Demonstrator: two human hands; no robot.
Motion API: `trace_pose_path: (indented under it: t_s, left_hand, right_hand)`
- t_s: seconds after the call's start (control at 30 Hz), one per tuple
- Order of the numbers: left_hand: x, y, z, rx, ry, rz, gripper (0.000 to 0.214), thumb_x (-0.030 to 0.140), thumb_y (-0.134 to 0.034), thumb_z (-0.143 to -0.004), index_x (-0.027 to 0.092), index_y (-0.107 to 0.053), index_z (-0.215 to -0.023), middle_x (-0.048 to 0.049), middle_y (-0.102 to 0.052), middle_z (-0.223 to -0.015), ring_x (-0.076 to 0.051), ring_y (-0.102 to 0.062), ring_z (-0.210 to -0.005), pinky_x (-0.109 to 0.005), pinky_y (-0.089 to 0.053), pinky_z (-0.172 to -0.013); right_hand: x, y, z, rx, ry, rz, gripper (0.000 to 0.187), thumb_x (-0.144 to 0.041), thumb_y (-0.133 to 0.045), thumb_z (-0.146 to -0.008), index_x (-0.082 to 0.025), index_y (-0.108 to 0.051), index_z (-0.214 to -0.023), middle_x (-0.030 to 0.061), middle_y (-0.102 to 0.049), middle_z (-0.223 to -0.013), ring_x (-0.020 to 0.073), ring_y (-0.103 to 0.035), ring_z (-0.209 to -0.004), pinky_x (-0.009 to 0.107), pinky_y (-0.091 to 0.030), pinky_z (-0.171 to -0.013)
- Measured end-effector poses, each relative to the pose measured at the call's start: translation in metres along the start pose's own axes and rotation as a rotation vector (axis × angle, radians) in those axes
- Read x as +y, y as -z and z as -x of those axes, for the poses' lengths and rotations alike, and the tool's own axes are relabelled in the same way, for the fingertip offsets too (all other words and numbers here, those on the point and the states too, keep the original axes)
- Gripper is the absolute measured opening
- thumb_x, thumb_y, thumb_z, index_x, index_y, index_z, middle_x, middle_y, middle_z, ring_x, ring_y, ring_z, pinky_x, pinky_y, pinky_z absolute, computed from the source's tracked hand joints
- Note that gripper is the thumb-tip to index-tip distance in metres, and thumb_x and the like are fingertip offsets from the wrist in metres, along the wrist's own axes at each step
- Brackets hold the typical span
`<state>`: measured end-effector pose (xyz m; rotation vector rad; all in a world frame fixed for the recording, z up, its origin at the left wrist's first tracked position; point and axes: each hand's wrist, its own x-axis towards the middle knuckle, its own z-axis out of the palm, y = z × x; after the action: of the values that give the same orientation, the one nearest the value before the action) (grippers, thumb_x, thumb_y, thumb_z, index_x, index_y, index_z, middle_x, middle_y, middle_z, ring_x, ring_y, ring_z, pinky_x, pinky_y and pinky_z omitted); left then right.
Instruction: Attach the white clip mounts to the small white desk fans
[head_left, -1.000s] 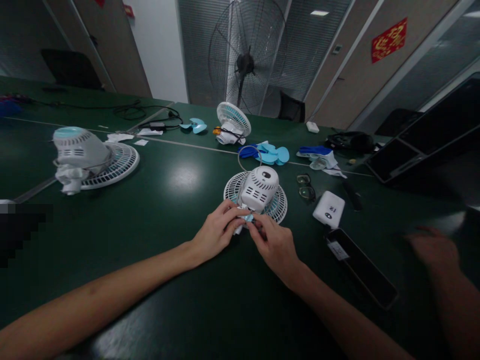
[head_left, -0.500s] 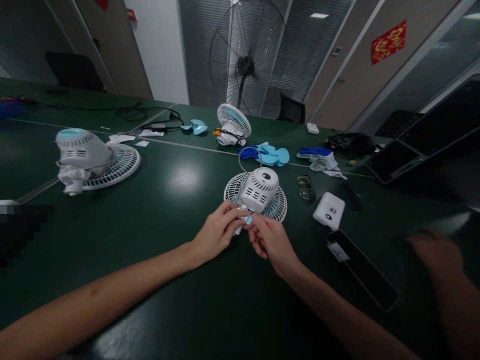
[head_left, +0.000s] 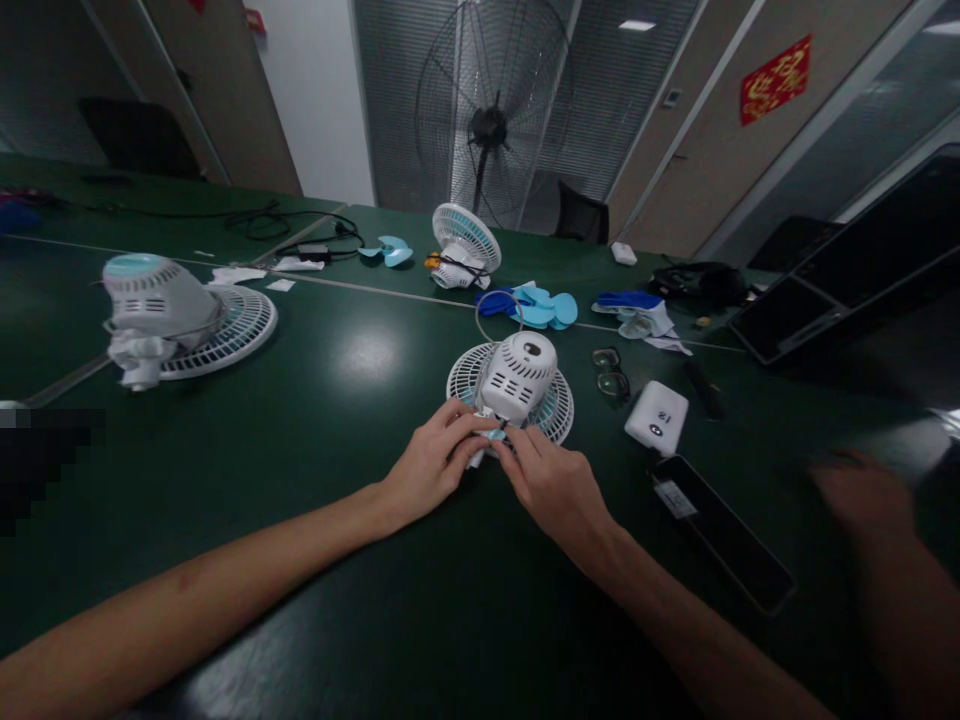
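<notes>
A small white desk fan (head_left: 517, 378) lies face down on the green table (head_left: 315, 480), motor housing up, its grille flat under it. My left hand (head_left: 435, 462) grips the fan's white base at the near side, fingers curled round it. My right hand (head_left: 551, 485) pinches a small light-blue part right at that base, fingertips touching those of the left hand. What the part is I cannot make out.
A second fan (head_left: 161, 315) lies at the left, a third (head_left: 463, 245) farther back. Blue fan blades (head_left: 546, 308), glasses (head_left: 611, 372), a white box (head_left: 657, 418) and a black phone (head_left: 720, 532) lie to the right. Another person's hand (head_left: 866, 500) rests at the right edge.
My right hand has shifted slightly forward against the fan's base. The other person's hand at the right has moved a little. The fan has not moved.
</notes>
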<state>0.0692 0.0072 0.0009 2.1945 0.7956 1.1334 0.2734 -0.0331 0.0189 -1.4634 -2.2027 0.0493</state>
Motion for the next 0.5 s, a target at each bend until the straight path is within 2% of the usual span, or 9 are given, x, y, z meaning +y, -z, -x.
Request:
trace_pose_path:
  t_s: [0.07, 0.1, 0.2, 0.23, 0.3, 0.33, 0.4, 0.43, 0.5]
  left_hand:
    - [0.001, 0.0, 0.0, -0.004, -0.001, -0.003, 0.026, 0.022, -0.05, -0.107, 0.024, -0.064, -0.129, -0.0076, -0.058, -0.113, -0.02, -0.061, -0.104, -0.038, -0.055, -0.092]
    - [0.001, 0.0, 0.0, -0.007, -0.002, -0.006, 0.027, 0.021, -0.049, -0.107, 0.024, -0.064, -0.129, -0.0076, -0.058, -0.113, -0.02, -0.061, -0.103, -0.038, -0.055, -0.092]
    - [0.002, 0.001, -0.001, -0.001, -0.005, -0.021, 0.026, 0.02, -0.049, -0.107, 0.023, -0.064, -0.129, -0.0076, -0.058, -0.112, -0.02, -0.062, -0.102, -0.038, -0.056, -0.091]
    - [0.003, 0.001, -0.001, 0.003, -0.005, -0.026, 0.026, 0.021, -0.049, -0.107, 0.023, -0.064, -0.128, -0.0076, -0.058, -0.112, -0.02, -0.062, -0.102, -0.038, -0.056, -0.091]
    - [0.003, 0.001, 0.0, 0.007, -0.006, -0.03, 0.025, 0.021, -0.049, -0.107, 0.023, -0.064, -0.128, -0.0077, -0.058, -0.112, -0.02, -0.062, -0.102, -0.039, -0.057, -0.09]
    - [0.002, 0.001, 0.0, 0.002, -0.007, -0.033, 0.025, 0.021, -0.049, -0.107, 0.023, -0.063, -0.128, -0.008, -0.058, -0.113, -0.02, -0.062, -0.103, -0.039, -0.058, -0.091]
    - [0.002, 0.001, 0.002, -0.013, -0.004, -0.052, 0.027, 0.022, -0.048, -0.107, 0.024, -0.062, -0.13, -0.0088, -0.058, -0.116, -0.021, -0.063, -0.104, -0.04, -0.059, -0.091]
    - [0.003, 0.001, 0.002, -0.028, 0.0, -0.069, 0.029, 0.022, -0.047, -0.108, 0.024, -0.062, -0.132, -0.0095, -0.057, -0.119, -0.021, -0.064, -0.103, -0.04, -0.06, -0.09]
    - [0.006, 0.001, 0.002, -0.065, 0.012, -0.123, 0.034, 0.023, -0.046, -0.108, 0.027, -0.058, -0.139, -0.0109, -0.056, -0.127, -0.019, -0.066, -0.098, -0.039, -0.061, -0.087]
  right_hand:
    - [-0.003, -0.002, -0.002, 0.004, -0.06, -0.188, 0.039, -0.042, -0.043, -0.107, -0.019, -0.07, -0.093, 0.0091, -0.068, -0.083, 0.0187, -0.062, -0.07, 0.029, -0.042, -0.059]
    - [-0.005, -0.003, -0.003, -0.016, -0.136, -0.343, 0.041, -0.045, -0.042, -0.107, -0.019, -0.069, -0.089, 0.0072, -0.066, -0.077, 0.0176, -0.061, -0.066, 0.028, -0.043, -0.058]
    - [-0.01, -0.005, -0.009, -0.18, -0.539, -0.984, 0.049, -0.06, -0.044, -0.102, -0.02, -0.061, -0.079, -0.0018, -0.054, -0.06, 0.0107, -0.045, -0.044, 0.023, -0.032, -0.042]
    - [-0.012, -0.005, -0.011, -0.245, -0.684, -1.204, 0.048, -0.063, -0.049, -0.099, -0.02, -0.059, -0.079, -0.0039, -0.051, -0.06, 0.0081, -0.038, -0.04, 0.022, -0.026, -0.038]
    - [-0.016, -0.001, -0.014, -0.332, -0.868, -1.513, 0.042, -0.059, -0.063, -0.091, -0.019, -0.059, -0.082, -0.0061, -0.05, -0.064, 0.0042, -0.029, -0.041, 0.018, -0.019, -0.037]
    - [-0.02, 0.001, -0.014, -0.325, -0.922, -1.579, 0.04, -0.057, -0.068, -0.088, -0.018, -0.059, -0.081, -0.0067, -0.049, -0.065, 0.0032, -0.027, -0.041, 0.017, -0.018, -0.037]
    - [-0.033, 0.006, -0.009, -0.248, -0.975, -1.559, 0.045, -0.063, -0.065, -0.088, -0.019, -0.057, -0.077, -0.0062, -0.05, -0.064, 0.0034, -0.031, -0.04, 0.017, -0.02, -0.036]
    - [-0.043, 0.009, -0.003, -0.222, -0.939, -1.491, 0.049, -0.067, -0.059, -0.09, -0.02, -0.056, -0.073, -0.0054, -0.049, -0.061, 0.0045, -0.034, -0.039, 0.018, -0.022, -0.035]
    - [-0.063, 0.015, 0.014, -0.222, -0.704, -1.213, 0.058, -0.069, -0.042, -0.098, -0.022, -0.059, -0.069, -0.0015, -0.052, -0.056, 0.0086, -0.043, -0.039, 0.021, -0.028, -0.035]
